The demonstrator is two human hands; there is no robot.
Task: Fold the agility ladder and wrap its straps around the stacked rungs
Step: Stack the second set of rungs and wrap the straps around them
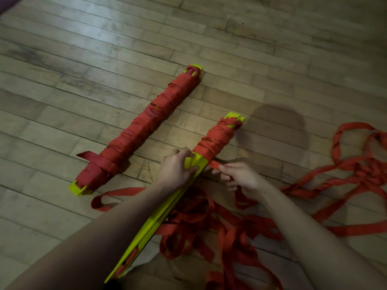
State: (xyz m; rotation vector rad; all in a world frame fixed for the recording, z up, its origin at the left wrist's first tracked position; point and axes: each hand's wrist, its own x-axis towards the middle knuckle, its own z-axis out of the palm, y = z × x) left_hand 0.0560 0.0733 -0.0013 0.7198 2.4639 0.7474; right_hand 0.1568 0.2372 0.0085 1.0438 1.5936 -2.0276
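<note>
Wooden plank floor (104,59), dimly lit, serves as the work surface.

Item in hand: stack of yellow-green rungs (167,208), lying diagonally from near centre toward far right. Far portion bound in red strap wraps (217,135); yellow tip shows beyond the wraps. Near portion, the greater part of the length, bare. Judged roughly a third wrapped.

Left hand (178,168): laid over the stack just near of the last wrap, fingers curled across the rungs and pressing them together.

Right hand (240,178): just right of the stack, fingertips pinching the working strap (213,164) where it leaves the bundle; the strap also passes down through the palm.

Loose red strap (345,176): a long tangled heap spread from under the forearms out to the far right. Much remains to be wound on, so the work is judged well short of done.

Second bundle (142,126): left of the first, apart from it, strap-wound nearly end to end with yellow ends exposed and a short tail sticking out near its near end. Appears finished.

Not legible: near end of the stack cut by the lower frame edge; rung count; which loose loops join which; strap under the arms; right thumb largely hidden.
</note>
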